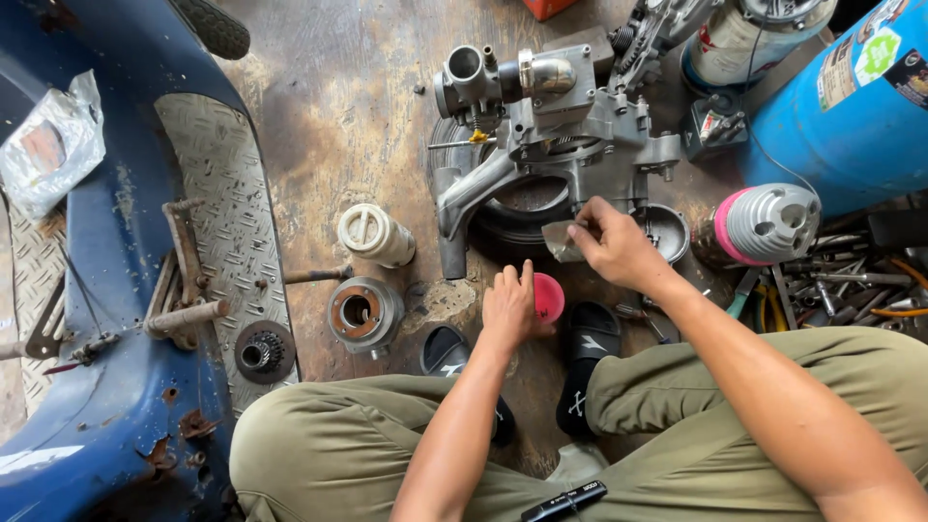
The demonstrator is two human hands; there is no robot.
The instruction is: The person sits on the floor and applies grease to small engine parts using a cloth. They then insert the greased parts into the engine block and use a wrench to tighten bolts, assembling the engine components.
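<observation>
- Scooter bodywork in chipped blue paint (116, 406), with its grey chequer-plate footboard, fills our left side; we sit cross-legged beside it on the stained concrete floor (338, 106) and keep our knees clear of the parts.
- Blue gas cylinder (851, 106) lies at the far right, well apart from our hands; we judge it best left alone.
- Grey cast-aluminium engine casing (551, 145) rests on a black rubber tyre (522, 208) straight ahead of us; it sits low and steady, so we work close to it rather than lifting anything.
- Finned silver cylinder with a pink end (764, 224) lies just right of the casing, beside a heap of loose hand tools (851, 280).
- Round steel hub with a rusty bore (362, 314) and a cream ribbed plastic cap (372, 234) stand to our left, near each other.
- Right hand (619, 246) pinches a small grey scrap, cloth or abrasive sheet we cannot tell which (561, 240), between thumb and fingertips, just beside the casing's lower edge.
- Left hand (507, 311) closes around a small round pink tub (548, 297), between our black sandals; we steady it so that, in our judgement, the scrap can be dabbed cleanly.
</observation>
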